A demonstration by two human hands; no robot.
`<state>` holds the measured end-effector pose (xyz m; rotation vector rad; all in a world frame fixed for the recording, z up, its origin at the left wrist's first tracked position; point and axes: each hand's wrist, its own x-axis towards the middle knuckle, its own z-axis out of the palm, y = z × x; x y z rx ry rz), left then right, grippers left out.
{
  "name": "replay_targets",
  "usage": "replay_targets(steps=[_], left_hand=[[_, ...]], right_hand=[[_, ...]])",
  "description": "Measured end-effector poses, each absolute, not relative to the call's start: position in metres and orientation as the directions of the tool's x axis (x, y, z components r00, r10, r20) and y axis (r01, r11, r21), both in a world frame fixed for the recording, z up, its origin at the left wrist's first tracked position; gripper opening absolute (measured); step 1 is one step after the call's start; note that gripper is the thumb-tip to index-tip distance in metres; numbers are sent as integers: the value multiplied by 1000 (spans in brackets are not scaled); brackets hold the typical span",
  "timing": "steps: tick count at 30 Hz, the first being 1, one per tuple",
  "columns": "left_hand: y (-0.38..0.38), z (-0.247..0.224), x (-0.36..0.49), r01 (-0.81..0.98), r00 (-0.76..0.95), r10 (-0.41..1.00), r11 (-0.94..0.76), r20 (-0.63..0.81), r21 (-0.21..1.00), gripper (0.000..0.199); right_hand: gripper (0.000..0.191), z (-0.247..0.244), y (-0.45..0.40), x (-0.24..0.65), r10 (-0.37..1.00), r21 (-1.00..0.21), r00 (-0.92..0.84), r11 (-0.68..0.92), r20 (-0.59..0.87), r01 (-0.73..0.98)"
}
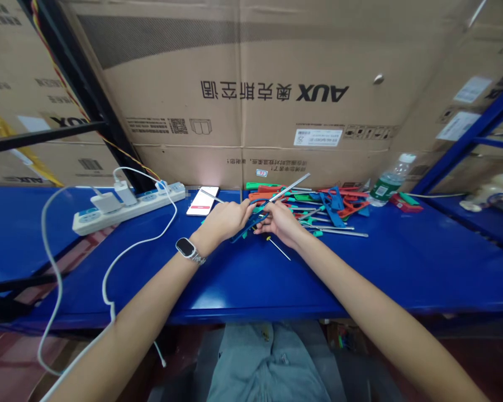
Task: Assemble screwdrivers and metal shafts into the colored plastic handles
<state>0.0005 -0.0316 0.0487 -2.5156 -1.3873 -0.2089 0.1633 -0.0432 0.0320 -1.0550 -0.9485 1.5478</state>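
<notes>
My left hand (228, 218), with a watch on its wrist, is closed around a blue plastic piece (247, 226). My right hand (280, 222) pinches the same piece from the right, its lower fingers curled. A flat metal strip (291, 186) slants up to the right from between the hands; a thinner metal rod (210, 195) sticks out to the left of my left hand. Just below my right hand, a screwdriver with a small yellow handle (269, 239) lies on the blue table (251, 285). Behind and right of the hands is a pile of red, blue and green plastic pieces (335, 204) with metal strips.
A phone (202, 202) lies behind my left hand. At the left are a white power strip (129, 209) with chargers and a loose white cable (109, 268). A water bottle (389, 181) and a red box (406, 203) stand at the right. Large cardboard boxes (251, 61) form the back.
</notes>
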Motion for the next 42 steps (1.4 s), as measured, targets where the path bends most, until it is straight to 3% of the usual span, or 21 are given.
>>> replay_targets(steps=[3,6,9,12,14,19,28,34,37,42], left_hand=[[-25,46,0,843,536,805,-526,253,-113,48],[-16,44,-2,840,521,808,-543,275,4,45],[-8,41,-4,791,497,809,-571,313,218,43],[-6,39,-8,676,488,835,-545,254,496,45],[-7,38,-11,640,476,854,-501,210,583,45],[-12,39,-18,712,441,854,-520,276,472,39],[-12,35,-23,774,461,817,-561,348,292,45],[-19,34,-20,828,487,815,-545,314,132,53],[-22,36,-18,859,453,835,-503,312,98,55],[-22,40,-21,890,384,858,-442,341,111,51]], right_hand=[[17,34,-39,165,972,-929,-135,-224,-192,-294],[17,37,-34,167,974,-943,-115,-217,-193,-252],[19,38,-26,168,980,-966,-78,-195,-184,-171],[19,33,-19,169,987,-978,-38,-158,-154,-134],[20,28,-17,170,992,-980,1,-125,-127,-154],[28,24,-21,169,992,-963,-34,-128,-123,-235],[38,36,-30,180,978,-920,-135,-196,-159,-339],[36,38,-26,188,965,-764,-206,-255,-162,-593],[34,36,-24,189,952,-714,-212,-307,-222,-629],[26,33,-25,190,949,-729,-190,-316,-253,-608]])
